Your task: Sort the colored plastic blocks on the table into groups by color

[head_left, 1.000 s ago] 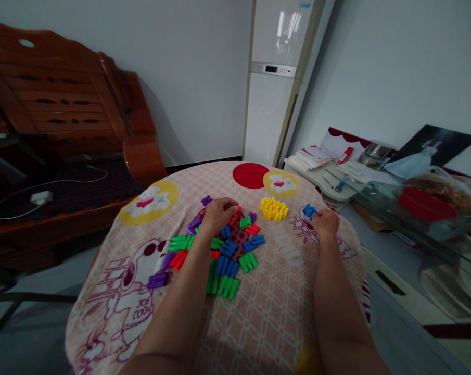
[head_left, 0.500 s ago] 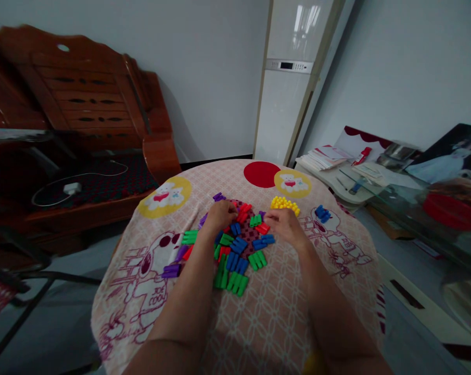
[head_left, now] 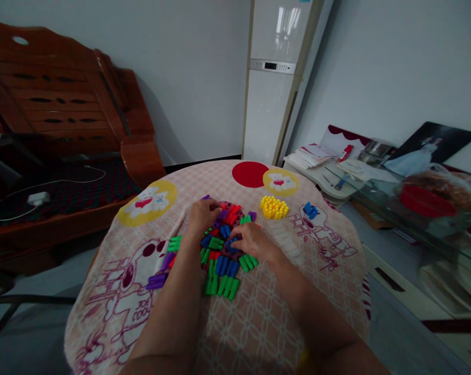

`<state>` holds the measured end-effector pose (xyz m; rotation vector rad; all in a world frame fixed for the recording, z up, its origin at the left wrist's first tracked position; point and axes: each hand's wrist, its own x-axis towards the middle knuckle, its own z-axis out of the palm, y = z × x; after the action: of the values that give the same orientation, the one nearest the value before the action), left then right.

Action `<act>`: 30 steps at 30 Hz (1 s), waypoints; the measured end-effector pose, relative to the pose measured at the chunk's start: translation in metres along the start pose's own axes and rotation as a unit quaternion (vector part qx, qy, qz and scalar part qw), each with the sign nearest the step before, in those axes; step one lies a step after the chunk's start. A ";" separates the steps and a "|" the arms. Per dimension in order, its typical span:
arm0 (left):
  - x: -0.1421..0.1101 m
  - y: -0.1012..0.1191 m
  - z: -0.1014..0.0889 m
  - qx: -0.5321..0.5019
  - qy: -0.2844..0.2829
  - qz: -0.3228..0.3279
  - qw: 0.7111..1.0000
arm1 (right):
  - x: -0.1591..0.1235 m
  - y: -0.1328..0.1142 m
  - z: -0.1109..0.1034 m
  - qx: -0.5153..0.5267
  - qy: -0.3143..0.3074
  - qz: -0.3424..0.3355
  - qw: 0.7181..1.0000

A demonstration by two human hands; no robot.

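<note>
A pile of plastic toy blocks in red, green, blue and purple lies on the round table, many of them ribbed pieces. My left hand (head_left: pixel 203 216) is at the pile's far left edge, fingers curled together beside a purple block (head_left: pixel 219 219); what they hold, if anything, is hidden. My right hand (head_left: pixel 254 240) reaches in from the right, with thumb and fingers closing on a blue block (head_left: pixel 230 247) in the middle. Red blocks (head_left: pixel 232 213) lie just beyond. Closer to me are green blocks (head_left: pixel 228 287) and blue blocks (head_left: pixel 226 266).
Yellow blocks (head_left: pixel 273 207) stand grouped at the back right, and a separate blue cluster (head_left: pixel 310 210) lies farther right. A patterned cloth (head_left: pixel 254 323) covers the table. A wooden bench (head_left: pixel 63 104) is at left; a glass-topped stand (head_left: pixel 395 203) is at right.
My right hand has moved left and nearer me, from beside the red and green blocks to the blue block. My left hand stays at the far left edge. The camera view has shifted right.
</note>
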<state>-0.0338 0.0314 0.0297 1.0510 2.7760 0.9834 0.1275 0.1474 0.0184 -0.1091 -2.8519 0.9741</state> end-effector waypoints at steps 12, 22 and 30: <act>-0.001 0.006 -0.004 -0.040 0.014 -0.032 0.999 | -0.049 0.120 -0.108 -0.167 0.449 0.283 0.831; 0.000 0.003 0.001 -0.047 0.033 -0.049 0.997 | -0.056 0.144 -0.092 -0.289 0.411 0.322 0.802; 0.000 -0.020 -0.002 0.010 0.149 -0.102 0.984 | -0.056 0.141 -0.092 -0.283 0.450 0.298 0.793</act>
<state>-0.0457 0.0185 0.0200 0.6464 3.0544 1.1700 0.2003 0.3083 -0.0008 -1.2129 -2.0565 -0.0221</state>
